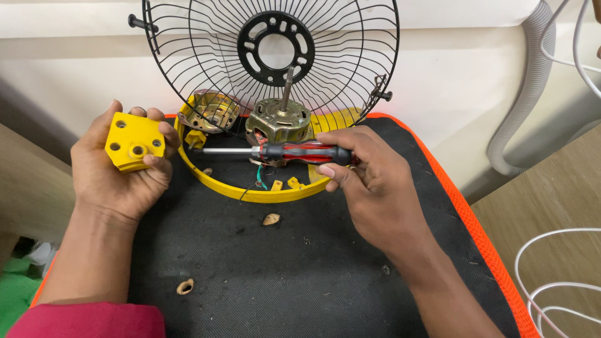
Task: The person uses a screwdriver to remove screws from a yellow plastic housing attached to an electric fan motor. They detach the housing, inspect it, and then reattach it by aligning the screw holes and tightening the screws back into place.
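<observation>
Head view: my left hand [119, 166] clamped on yellow block [134, 141], left of fan motor [278, 122]; right hand [363, 181] closed round screwdriver [282, 151], tip at yellow ring [250, 194] before motor. Judged: mid-disassembly; next needs tip seated squarely on a screw

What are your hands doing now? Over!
Left hand grips yellow block. Right hand holds screwdriver, tip beside fan motor. Wire grille upright behind.

Open black mat [282, 275] near the body, only two small shell bits [184, 286] there. Farther back, blocked by yellow ring [263, 195], motor [278, 122] and upright wire grille [350, 56]
</observation>
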